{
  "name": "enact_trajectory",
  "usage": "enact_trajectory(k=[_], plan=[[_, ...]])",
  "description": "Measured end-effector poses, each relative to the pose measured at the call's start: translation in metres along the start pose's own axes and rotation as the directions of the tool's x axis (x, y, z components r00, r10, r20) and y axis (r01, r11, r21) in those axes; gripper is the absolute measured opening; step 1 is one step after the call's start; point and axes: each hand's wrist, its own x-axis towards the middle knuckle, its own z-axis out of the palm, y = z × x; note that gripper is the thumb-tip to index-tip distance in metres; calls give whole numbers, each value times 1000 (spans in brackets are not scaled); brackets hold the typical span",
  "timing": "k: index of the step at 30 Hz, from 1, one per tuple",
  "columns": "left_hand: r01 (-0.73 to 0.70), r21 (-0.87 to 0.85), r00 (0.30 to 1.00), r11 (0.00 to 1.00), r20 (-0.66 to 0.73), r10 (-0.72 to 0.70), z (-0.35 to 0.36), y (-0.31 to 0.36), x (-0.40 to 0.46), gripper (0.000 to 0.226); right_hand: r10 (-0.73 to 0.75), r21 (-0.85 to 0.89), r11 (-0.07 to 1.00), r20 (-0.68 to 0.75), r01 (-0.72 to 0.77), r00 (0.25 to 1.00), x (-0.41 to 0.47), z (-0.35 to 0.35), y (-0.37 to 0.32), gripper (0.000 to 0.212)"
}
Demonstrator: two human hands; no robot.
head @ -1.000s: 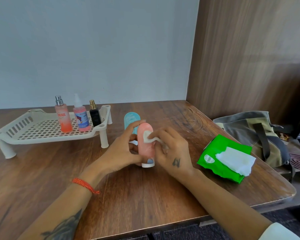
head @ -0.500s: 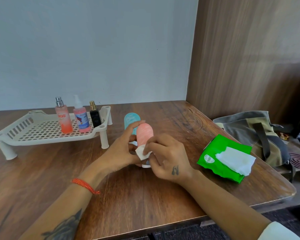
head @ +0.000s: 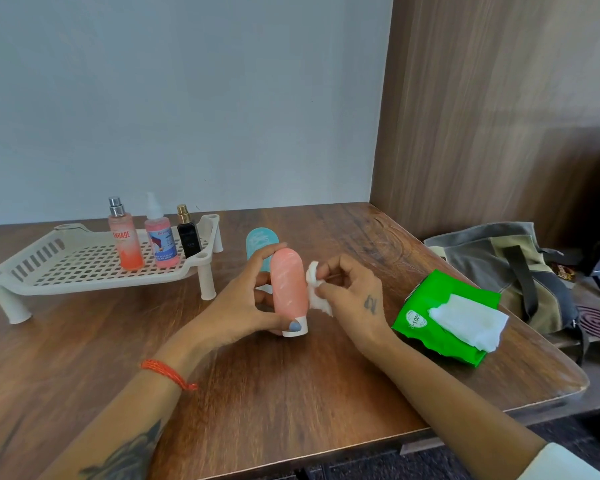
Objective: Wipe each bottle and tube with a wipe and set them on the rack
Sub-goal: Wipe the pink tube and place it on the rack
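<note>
On table [head: 291,393], L hand [head: 243,303] grips pink tube [head: 288,289], R hand [head: 354,299] pinches wipe [head: 317,296]

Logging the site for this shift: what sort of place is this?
Probably a home or office desk corner rather than a lab: a wooden table against a plain wall, a canvas bag beside it, and toiletry bottles on a small plastic rack.

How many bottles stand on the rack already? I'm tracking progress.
3, in a row at the white rack's right end: orange-pink spray bottle, pink dropper-top bottle, small black perfume bottle. None appear hidden.
</note>
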Motion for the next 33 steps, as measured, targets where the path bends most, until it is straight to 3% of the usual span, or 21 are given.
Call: enact_trajectory(k=[3, 5, 9, 12, 14, 16, 18, 20, 22, 29, 33], plan=[[-11, -66, 1000, 998, 5, 11, 0, -1, 0, 99, -376, -216, 895, 102, 390, 921, -5, 1, -1, 6], [-19, -68, 1000, 997, 14, 20, -1, -2, -1, 98, -441, -320, 815, 199, 483, 875, -7, 3, 3, 7], [0, -40, 1000, 999, 12, 0, 0, -3, 0, 100, -256, -303, 907, 154, 292, 954, -2, 3, 7, 5], [11, -13, 1000, 1000, -2, -11, 1, -1, 0, 97, -58, -288, 952, 165, 104, 985, 1, 1, 11, 16], [15, -17, 1000, 1000, 5, -15, 1, 0, 0, 98, -51, -247, 967, 78, 69, 996, 1, 1, 9, 19], [19, -21, 1000, 1000, 9, -19, 0, 1, 0, 100, -140, -187, 974, -62, 127, 988, 0, 2, 5, 12], [19, -32, 1000, 999, 7, -18, 0, 1, -1, 100, -332, -243, 924, -130, 294, 934, -1, 3, 2, 11], [2, -67, 1000, 998, 5, -2, 1, 1, -1, 100, -533, -357, 797, -35, 487, 846, -3, 4, 2, 18], [-21, -87, 1000, 996, 9, 22, 1, -1, -2, 100, -626, -431, 673, 102, 601, 773, -5, 7, 3, 26], [-46, -105, 999, 993, 2, 46, 2, -1, -2, 97, -657, -423, 601, 223, 679, 720, -4, 5, 6, 28], [-40, -86, 999, 995, -11, 39, 2, -1, -2, 96, -672, -327, 626, 236, 708, 702, -7, 3, 4, 23]])
